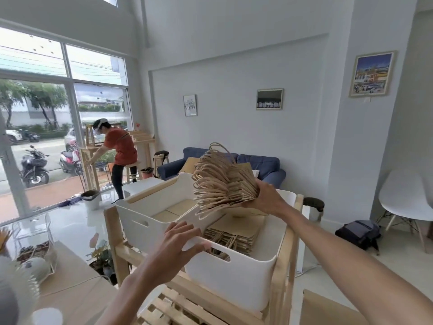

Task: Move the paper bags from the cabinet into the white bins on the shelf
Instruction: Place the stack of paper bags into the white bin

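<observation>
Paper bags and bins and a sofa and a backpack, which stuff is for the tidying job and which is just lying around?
For the job:
bundle of paper bags, held by the right hand
near white bin, its rim gripped by the left hand
far white bin
wooden shelf

Just lying about:
blue sofa
black backpack
white chair

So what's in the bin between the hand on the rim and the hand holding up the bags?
In the head view, flat paper bags lie stacked there inside the near white bin.
</observation>
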Available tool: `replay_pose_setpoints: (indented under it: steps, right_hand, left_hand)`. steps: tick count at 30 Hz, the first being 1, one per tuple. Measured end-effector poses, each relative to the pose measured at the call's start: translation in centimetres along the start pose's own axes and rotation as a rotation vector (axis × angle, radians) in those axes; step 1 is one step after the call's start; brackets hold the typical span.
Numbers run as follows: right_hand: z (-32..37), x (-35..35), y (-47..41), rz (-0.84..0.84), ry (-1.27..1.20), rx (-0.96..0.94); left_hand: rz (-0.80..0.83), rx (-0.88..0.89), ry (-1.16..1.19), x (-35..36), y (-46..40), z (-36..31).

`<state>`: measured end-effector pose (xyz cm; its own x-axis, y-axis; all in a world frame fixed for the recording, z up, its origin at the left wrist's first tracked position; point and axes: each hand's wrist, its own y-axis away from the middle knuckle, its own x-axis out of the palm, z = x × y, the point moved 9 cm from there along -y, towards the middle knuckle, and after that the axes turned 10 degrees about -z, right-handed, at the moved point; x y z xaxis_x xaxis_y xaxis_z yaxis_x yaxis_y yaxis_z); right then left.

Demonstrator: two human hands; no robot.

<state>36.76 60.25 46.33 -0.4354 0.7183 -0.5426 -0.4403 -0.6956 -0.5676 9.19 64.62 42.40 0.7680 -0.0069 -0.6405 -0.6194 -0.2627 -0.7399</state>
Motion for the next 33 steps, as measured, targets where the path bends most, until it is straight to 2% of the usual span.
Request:
replay_pose_setpoints:
  steps: [7,10,14,18,21,25,27,28,30,33]
  right_hand:
    - [-1.2,2.5,0.5,0.252,0.211,0.030]
    - [-1.2,2.7,0.9,0.306,0.260,0.041]
    - [-2.3,2.7,1.5,0.412,0.504,0.055]
    - [-2.9,3.0,2.2,0.416,0.605,0.106]
    - [-2.6,2.7,2.4,0.433,0.663,0.130]
    - [-1.9,2.2,2.8,0.538,0.701,0.192]
    - [-1.8,1.6,3.3,0.565,0.636,0.288]
    - [-1.8,1.2,3.6,0.557,0.506,0.384]
    - [-1.9,0.7,4.6,0.496,0.194,0.594]
    - [-2.6,-0.1,5.9,0.338,0.028,0.798]
  left_hand:
    - [-0.048,0.032,0.026,-0.3,0.1,-0.1]
    - [-0.061,0.043,0.033,-0.5,0.2,-0.1]
    - [-0.094,0.058,0.038,-0.7,0.3,-0.3]
    - [-0.128,0.026,0.057,-0.9,0.3,-0.1]
    - [-0.100,-0.004,0.073,-0.6,0.2,0.3]
    - [-0.028,-0.061,0.073,-0.1,0.2,1.0]
    - [-0.042,-0.039,0.063,-0.2,0.1,0.9]
    - [-0.059,-0.026,0.061,-0.3,0.0,0.6]
    - [-0.117,-0.002,0.059,-0.7,0.1,0.2]
    - [-0.171,0.017,0.062,-0.9,0.3,0.1]
